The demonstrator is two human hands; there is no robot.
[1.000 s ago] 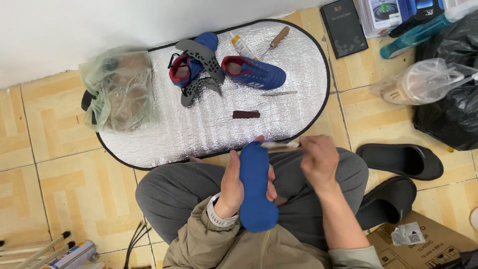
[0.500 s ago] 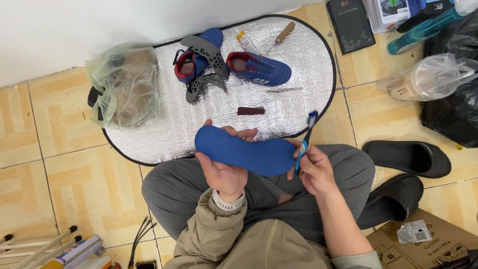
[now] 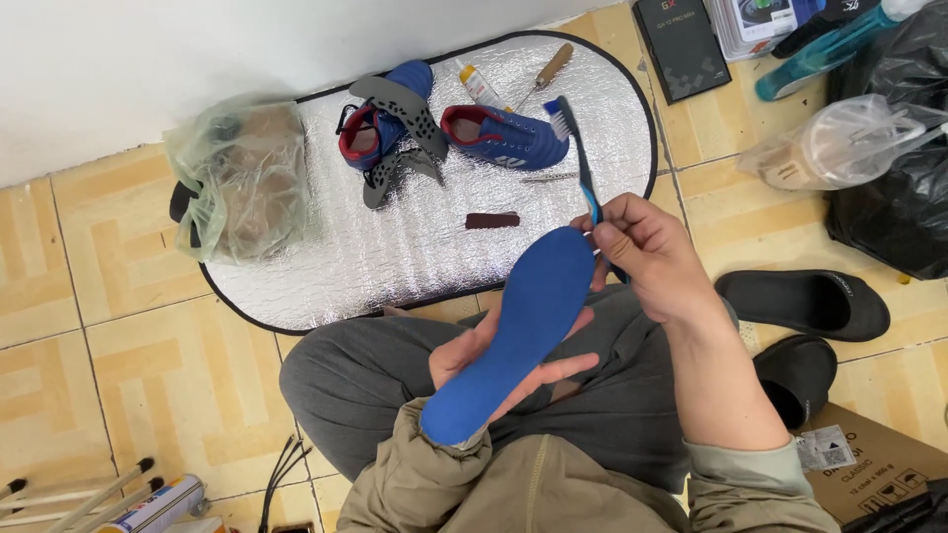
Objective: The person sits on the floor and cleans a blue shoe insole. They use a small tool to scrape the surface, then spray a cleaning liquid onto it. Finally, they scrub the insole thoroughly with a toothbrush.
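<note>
Left hand (image 3: 499,360) lay palm up under a blue insole (image 3: 513,331), fingers (image 3: 553,373) half curled round its edges, cradling it over the lap. Insole ran diagonally, toe end up near the right hand, heel end down by the jacket cuff. Right hand (image 3: 647,257) had its fingers pinched tight on the handle of a blue toothbrush (image 3: 583,173), just beside the insole's toe end. Brush stood nearly upright, bristle head at the top, over the mat edge, clear of the insole.

Person sat cross-legged on a tiled floor (image 3: 128,296), grey trousers, khaki jacket.

Ahead lay a silver foil mat (image 3: 395,257) with a black rim. On it:
- two blue shoes, left one (image 3: 380,123) with grey insoles (image 3: 400,138) draped over it, right one (image 3: 509,138) on its side
- small glue tube (image 3: 477,84) and a wooden-handled tool (image 3: 543,74) near the far edge
- small dark red block (image 3: 492,220) near the middle
- thin metal piece (image 3: 548,178) just below the right shoe
- clear plastic bag (image 3: 242,178) of brownish stuff on the left end

Right of the person: two black slippers (image 3: 805,306), cardboard box (image 3: 879,469) at the bottom corner, black bin bag (image 3: 899,188), clear bag (image 3: 839,143) holding a container, teal bottle (image 3: 820,49), flat black box (image 3: 681,44). Bottom left: sticks and a tube (image 3: 153,505).
</note>
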